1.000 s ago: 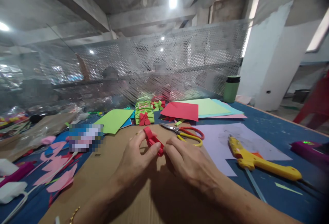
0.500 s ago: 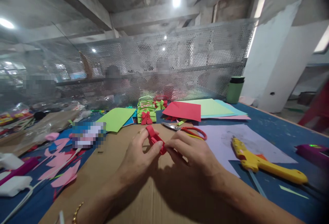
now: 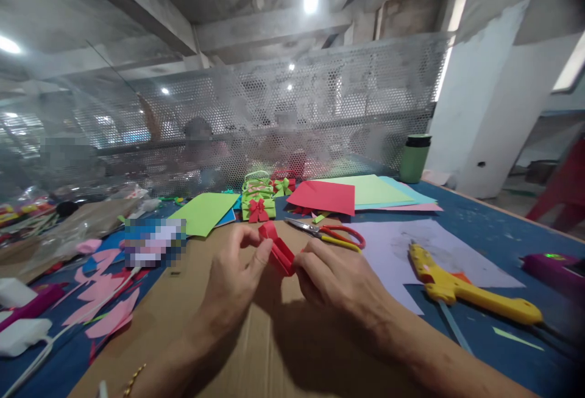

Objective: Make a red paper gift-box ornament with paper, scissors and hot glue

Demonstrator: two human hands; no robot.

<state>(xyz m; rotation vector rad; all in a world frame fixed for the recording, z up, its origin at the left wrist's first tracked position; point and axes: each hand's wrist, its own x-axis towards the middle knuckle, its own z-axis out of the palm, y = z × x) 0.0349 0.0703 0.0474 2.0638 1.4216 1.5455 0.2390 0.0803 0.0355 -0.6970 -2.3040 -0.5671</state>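
Note:
A small folded red paper piece (image 3: 282, 256), box-like with a loop at its upper left, is held up over the brown cardboard sheet (image 3: 260, 349). My left hand (image 3: 240, 273) pinches its left side between thumb and fingers. At its right end, my right hand (image 3: 326, 273) grips the edge with closed fingertips, which partly hide it. Just behind my right hand lie scissors (image 3: 329, 232) with red and yellow handles. Beyond the red piece stand small green paper bags (image 3: 259, 197) with a red bow on the front one.
To the right, a yellow glue gun (image 3: 470, 294) rests partly on lilac paper (image 3: 388, 245). Coloured sheets (image 3: 322, 197) and a green bottle (image 3: 415, 160) sit farther back. Pink paper scraps (image 3: 112, 303), a white cable (image 3: 86, 319) and chargers (image 3: 25, 337) crowd the left.
My left thumb has shifted up and left along the red paper piece, showing more of its inside. My right hand keeps its hold on the right end.

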